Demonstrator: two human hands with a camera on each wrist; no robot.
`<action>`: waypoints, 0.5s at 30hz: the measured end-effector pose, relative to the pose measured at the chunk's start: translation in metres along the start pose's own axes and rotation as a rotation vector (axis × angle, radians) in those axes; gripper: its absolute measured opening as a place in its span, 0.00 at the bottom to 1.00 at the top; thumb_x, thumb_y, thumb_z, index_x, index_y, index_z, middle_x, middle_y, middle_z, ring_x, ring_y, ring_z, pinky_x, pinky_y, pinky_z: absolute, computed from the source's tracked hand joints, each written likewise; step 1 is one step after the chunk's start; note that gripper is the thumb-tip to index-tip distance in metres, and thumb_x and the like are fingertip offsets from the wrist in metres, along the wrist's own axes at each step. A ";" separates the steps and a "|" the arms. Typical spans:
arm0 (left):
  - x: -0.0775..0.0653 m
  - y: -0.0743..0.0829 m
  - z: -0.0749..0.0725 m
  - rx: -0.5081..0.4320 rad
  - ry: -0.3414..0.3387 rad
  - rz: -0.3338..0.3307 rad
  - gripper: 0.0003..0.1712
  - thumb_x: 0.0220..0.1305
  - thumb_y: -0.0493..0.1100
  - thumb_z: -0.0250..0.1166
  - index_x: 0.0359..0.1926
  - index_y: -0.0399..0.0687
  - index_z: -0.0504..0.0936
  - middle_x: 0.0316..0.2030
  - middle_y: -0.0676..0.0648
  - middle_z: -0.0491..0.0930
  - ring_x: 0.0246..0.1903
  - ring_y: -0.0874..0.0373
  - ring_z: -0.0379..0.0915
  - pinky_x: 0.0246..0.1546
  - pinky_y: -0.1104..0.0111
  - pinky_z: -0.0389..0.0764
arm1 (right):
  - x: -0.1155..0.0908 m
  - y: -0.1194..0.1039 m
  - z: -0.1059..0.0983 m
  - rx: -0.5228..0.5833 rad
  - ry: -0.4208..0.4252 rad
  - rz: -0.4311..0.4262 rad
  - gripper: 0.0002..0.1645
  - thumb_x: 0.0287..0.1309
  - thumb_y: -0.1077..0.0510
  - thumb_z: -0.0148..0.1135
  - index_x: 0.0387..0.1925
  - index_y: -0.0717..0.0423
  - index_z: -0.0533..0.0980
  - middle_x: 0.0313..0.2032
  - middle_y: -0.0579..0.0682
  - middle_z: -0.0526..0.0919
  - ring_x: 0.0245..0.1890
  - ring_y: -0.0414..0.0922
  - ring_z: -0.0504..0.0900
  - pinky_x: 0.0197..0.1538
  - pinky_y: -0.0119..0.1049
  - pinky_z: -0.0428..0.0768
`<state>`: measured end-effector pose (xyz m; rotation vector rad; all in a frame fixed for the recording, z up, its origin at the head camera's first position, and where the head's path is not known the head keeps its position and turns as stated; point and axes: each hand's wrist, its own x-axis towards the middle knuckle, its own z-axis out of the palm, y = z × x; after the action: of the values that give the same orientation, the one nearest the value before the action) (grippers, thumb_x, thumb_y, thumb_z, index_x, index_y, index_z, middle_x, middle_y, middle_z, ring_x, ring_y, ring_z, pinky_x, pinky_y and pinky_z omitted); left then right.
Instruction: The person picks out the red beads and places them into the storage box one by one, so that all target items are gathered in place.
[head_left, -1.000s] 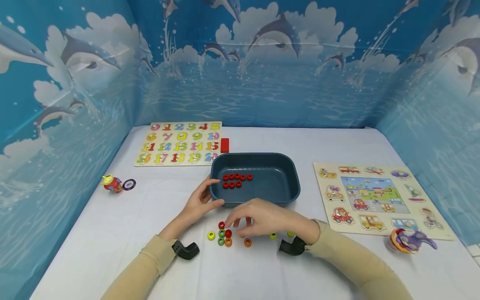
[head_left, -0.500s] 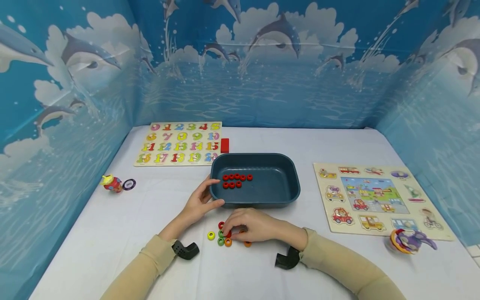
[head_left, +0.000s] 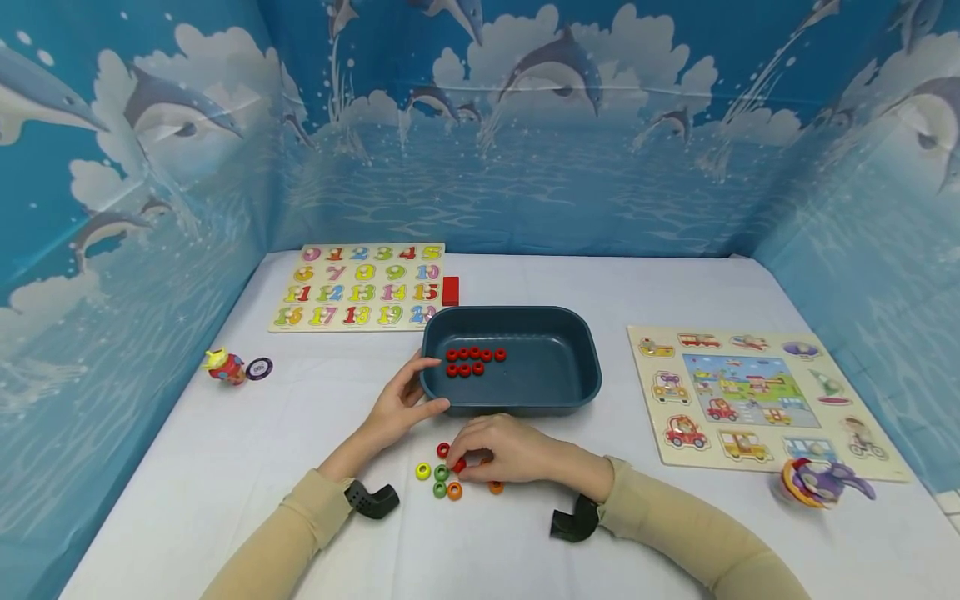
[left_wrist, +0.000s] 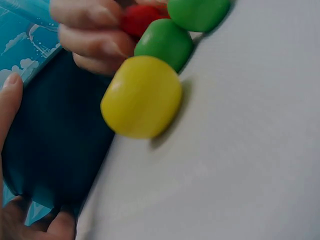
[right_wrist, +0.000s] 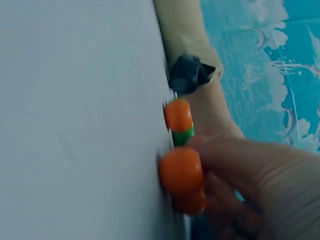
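Note:
My left hand (head_left: 401, 406) holds the left end of a dark blue tray (head_left: 536, 408), a finger over its rim and the thumb along the front. Several red beads (head_left: 477, 368) lie inside the tray, on its left side. Just in front of it, my right hand (head_left: 506, 450) pinches a red bead (head_left: 460, 465) between thumb and fingers. Around those fingertips lie another red bead (head_left: 443, 450), green beads (head_left: 440, 490), a yellow bead (head_left: 423, 471) and orange beads (head_left: 454, 491). The left wrist view shows the pinched bead (left_wrist: 136, 21) partly hidden behind a green bead (left_wrist: 165, 45).
A number puzzle board (head_left: 352, 287) and a red block (head_left: 450, 291) lie behind the tray at left. A vehicle puzzle board (head_left: 757, 400) and a purple toy (head_left: 817, 482) are at right. Far left stand a small figure (head_left: 225, 367) and a round disc (head_left: 259, 368).
My right hand has come down and left into the loose beads and now pinches a red one. Nearby green and orange beads have shifted slightly. My left hand stays on the tray.

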<state>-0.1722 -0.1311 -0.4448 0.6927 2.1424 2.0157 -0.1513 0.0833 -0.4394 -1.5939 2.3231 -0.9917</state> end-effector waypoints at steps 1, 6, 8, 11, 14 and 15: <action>0.000 0.000 0.000 -0.003 -0.001 0.003 0.34 0.54 0.35 0.64 0.59 0.35 0.60 0.67 0.40 0.38 0.63 0.47 0.48 0.58 0.51 0.58 | 0.000 -0.003 -0.004 0.011 0.002 0.000 0.11 0.51 0.54 0.63 0.39 0.45 0.79 0.39 0.34 0.78 0.38 0.30 0.73 0.39 0.22 0.73; 0.000 0.000 0.000 -0.016 -0.010 0.016 0.34 0.54 0.34 0.64 0.59 0.34 0.60 0.67 0.39 0.38 0.62 0.44 0.48 0.57 0.50 0.58 | -0.002 -0.017 -0.038 0.041 0.055 -0.031 0.13 0.50 0.59 0.63 0.41 0.47 0.78 0.41 0.37 0.78 0.36 0.35 0.74 0.35 0.25 0.76; 0.000 0.000 0.000 -0.014 -0.008 0.014 0.34 0.53 0.34 0.64 0.59 0.34 0.60 0.67 0.39 0.38 0.62 0.44 0.48 0.57 0.51 0.58 | -0.001 -0.019 -0.056 0.024 0.092 -0.041 0.14 0.49 0.60 0.64 0.40 0.47 0.77 0.41 0.37 0.77 0.36 0.36 0.74 0.34 0.27 0.76; 0.000 0.000 0.000 -0.006 0.002 -0.007 0.34 0.53 0.35 0.64 0.60 0.36 0.60 0.68 0.41 0.38 0.63 0.46 0.49 0.58 0.53 0.59 | 0.002 -0.016 -0.086 -0.005 0.141 -0.038 0.12 0.49 0.60 0.65 0.38 0.46 0.77 0.39 0.38 0.76 0.32 0.37 0.74 0.32 0.29 0.76; 0.000 0.001 0.000 -0.001 0.010 -0.031 0.34 0.53 0.36 0.65 0.60 0.39 0.61 0.68 0.43 0.39 0.63 0.49 0.48 0.58 0.55 0.59 | 0.008 -0.007 -0.112 0.000 0.166 -0.006 0.10 0.49 0.58 0.65 0.36 0.47 0.77 0.37 0.38 0.76 0.30 0.37 0.73 0.31 0.33 0.77; 0.000 0.001 0.000 0.000 0.011 -0.035 0.34 0.53 0.36 0.65 0.60 0.39 0.62 0.68 0.43 0.39 0.63 0.50 0.48 0.58 0.55 0.59 | 0.011 -0.003 -0.119 0.019 0.163 0.010 0.09 0.49 0.58 0.65 0.36 0.47 0.77 0.37 0.39 0.76 0.30 0.38 0.73 0.31 0.34 0.77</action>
<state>-0.1713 -0.1308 -0.4437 0.6409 2.1456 2.0071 -0.2097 0.1244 -0.3432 -1.5458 2.4149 -1.1791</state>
